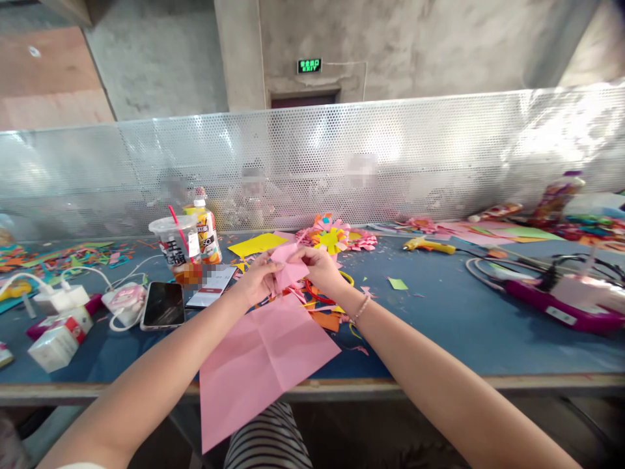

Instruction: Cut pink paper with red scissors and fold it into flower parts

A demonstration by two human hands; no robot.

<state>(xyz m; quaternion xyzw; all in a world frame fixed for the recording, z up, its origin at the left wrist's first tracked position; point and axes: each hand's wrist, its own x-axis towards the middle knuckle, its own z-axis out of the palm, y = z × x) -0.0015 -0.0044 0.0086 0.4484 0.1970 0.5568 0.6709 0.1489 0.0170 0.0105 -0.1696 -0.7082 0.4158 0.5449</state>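
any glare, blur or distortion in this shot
Head view: strong glare washes out the perforated metal screen at right; wide-angle distortion bows the table edge and stretches the forearms; left hand, right hand and the small pink paper stay sharp; patches behind the screen are blurred.

Pink piece [289, 270]: small folded paper, light pink, held above table between both hands, left hand [258, 279] pinching left side, right hand [319, 266] pinching upper right edge. Piece tilted, one corner pointing up, creases visible.

Pink sheet [261, 365]: large, same light pink, lies flat near front table edge, just below hands. Unfolded, shows fold lines crossing in middle. Turned at angle, lower left corner hangs over table edge. Sheet apart from held piece, not touched by hands.
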